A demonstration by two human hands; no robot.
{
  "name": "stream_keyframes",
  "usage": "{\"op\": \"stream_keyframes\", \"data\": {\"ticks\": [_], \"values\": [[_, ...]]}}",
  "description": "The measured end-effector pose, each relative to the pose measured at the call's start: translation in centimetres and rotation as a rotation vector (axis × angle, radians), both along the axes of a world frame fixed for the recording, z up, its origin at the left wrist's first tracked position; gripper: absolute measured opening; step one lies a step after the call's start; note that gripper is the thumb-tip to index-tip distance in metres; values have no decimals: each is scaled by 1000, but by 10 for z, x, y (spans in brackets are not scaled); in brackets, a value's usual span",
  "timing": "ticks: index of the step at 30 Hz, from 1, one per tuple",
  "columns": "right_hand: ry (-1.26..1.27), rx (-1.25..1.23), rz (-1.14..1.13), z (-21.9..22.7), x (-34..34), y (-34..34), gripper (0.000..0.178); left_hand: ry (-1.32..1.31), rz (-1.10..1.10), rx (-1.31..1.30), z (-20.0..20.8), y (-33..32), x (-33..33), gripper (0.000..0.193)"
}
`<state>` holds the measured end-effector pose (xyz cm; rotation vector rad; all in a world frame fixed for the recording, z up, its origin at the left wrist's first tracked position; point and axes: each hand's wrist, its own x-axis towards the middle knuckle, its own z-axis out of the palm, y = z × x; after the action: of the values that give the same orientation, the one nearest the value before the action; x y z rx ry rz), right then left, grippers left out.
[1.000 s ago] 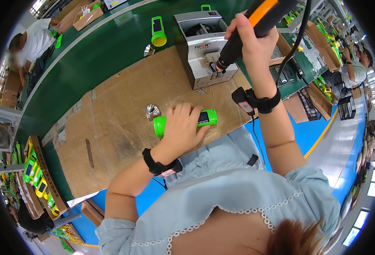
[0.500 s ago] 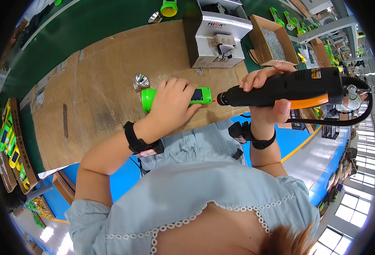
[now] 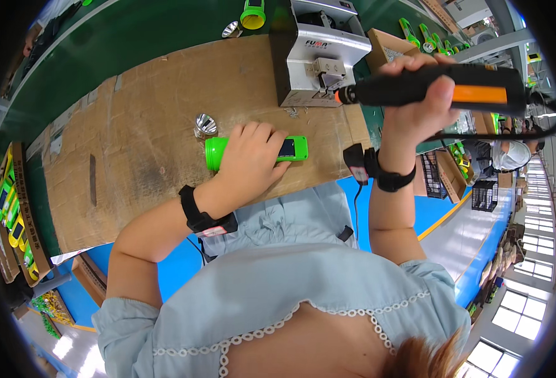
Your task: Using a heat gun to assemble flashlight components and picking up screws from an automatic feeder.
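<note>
My left hand [image 3: 251, 157] is wrapped over a bright green flashlight body [image 3: 299, 148], pressing it down on the cardboard sheet [image 3: 127, 138]. The body lies on its side, its wide threaded end to the left and a dark panel partly under my fingers. My right hand [image 3: 424, 110] grips a black electric screwdriver [image 3: 394, 87] with an orange stripe. Its orange-ringed nose points left at the front outlet of a silver screw feeder [image 3: 328, 47]; whether the bit touches it I cannot tell. A shiny reflector [image 3: 206, 125] sits just beyond the flashlight's wide end.
Small screws [image 3: 292, 113] lie before the feeder. Behind my right hand stands a cardboard box [image 3: 382, 44] of screws. Another green flashlight body [image 3: 253, 15] and a second reflector [image 3: 231, 29] are at the back. A box of flashlights [image 3: 15, 214] is far left. The screwdriver's cable [image 3: 511, 136] loops rightward.
My right hand has lifted the screwdriver away from the flashlight's narrow end, up to the screw feeder's front. My left hand keeps its hold on the flashlight body, which has barely shifted.
</note>
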<state>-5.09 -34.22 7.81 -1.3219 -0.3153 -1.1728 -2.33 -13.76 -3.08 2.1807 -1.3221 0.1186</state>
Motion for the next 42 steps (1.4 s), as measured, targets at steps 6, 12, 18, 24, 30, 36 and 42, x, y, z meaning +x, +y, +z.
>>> {"op": "stream_keyframes", "data": {"ticks": [6,12,18,24,30,36,42], "values": [[-2,-60,-116,7,34,-9,24,-2,13,-33,0,-1,0,42],[131,-79,-35,10,33,-9,16,20,11,-47,1,-1,2,41],[359,14,226,-11,-19,9,51,11,21,-37,-4,0,4,39],[326,82,325,-22,-50,33,64,9,18,-10,-5,0,7,39],[298,74,298,-24,-51,33,64,10,17,-12,-4,-1,6,39],[315,69,287,-38,-45,40,61,25,20,-13,-3,-1,6,40],[339,76,323,-49,-42,41,62,47,20,-25,-2,-1,5,42]]}}
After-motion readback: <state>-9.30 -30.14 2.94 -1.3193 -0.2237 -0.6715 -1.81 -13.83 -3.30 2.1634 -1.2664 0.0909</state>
